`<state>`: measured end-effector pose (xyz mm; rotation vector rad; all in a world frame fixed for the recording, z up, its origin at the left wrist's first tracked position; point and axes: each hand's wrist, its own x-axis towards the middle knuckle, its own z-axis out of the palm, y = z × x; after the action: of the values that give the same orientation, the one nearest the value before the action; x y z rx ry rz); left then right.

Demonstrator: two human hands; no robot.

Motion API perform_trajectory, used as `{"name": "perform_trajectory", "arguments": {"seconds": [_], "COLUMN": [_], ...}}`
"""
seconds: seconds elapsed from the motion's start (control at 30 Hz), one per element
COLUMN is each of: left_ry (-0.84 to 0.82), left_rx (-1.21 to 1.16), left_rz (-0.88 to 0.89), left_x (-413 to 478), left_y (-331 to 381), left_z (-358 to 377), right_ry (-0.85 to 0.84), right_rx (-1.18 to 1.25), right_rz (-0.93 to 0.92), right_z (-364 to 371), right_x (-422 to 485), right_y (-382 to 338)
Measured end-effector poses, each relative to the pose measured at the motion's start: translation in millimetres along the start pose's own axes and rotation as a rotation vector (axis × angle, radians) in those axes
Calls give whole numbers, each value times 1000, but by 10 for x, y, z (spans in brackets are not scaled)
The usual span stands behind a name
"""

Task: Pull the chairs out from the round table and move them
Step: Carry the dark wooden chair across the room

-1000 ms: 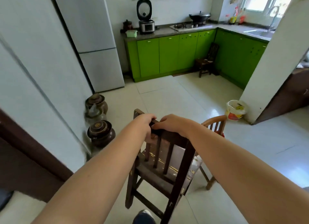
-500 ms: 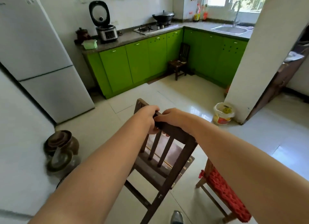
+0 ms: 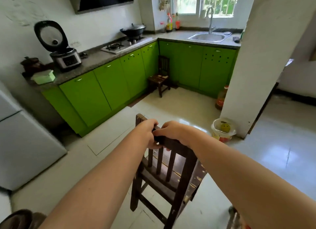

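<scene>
Both hands, left and right, grip the dark wooden chair's top rail

Landmark: dark wooden slat-back chair, on pale glossy floor tiles.

- Ahead of chair: open tile up to the bright green cabinet fronts. 1 small dark wooden chair sits in the cabinet corner.
- Left: bare tile, bounded by the white fridge.
- Right-ahead: white plastic bucket at the foot of the white pillar; amber oil bottle farther on, against the pillar.
- Right: clear tile past the pillar.
</scene>
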<state>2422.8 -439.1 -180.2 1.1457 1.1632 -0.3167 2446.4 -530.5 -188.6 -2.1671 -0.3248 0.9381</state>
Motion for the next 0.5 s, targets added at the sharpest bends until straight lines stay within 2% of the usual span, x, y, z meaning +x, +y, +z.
{"name": "perform_trajectory", "arguments": {"seconds": [0.13, 0.27, 0.5], "left_ry": [-42, -125, -283], "left_rx": [121, 326, 722], "left_rz": [24, 71, 105], "left_x": [481, 1001, 1831], "left_y": [668, 1225, 1875], "left_z": [307, 703, 1551], "right_ry": [42, 173, 362], "right_rx": [49, 153, 502], "right_rz": [79, 191, 370], "right_z": [-413, -803, -1289], "right_x": [634, 1250, 2097], "right_y": [-164, -144, 114]}}
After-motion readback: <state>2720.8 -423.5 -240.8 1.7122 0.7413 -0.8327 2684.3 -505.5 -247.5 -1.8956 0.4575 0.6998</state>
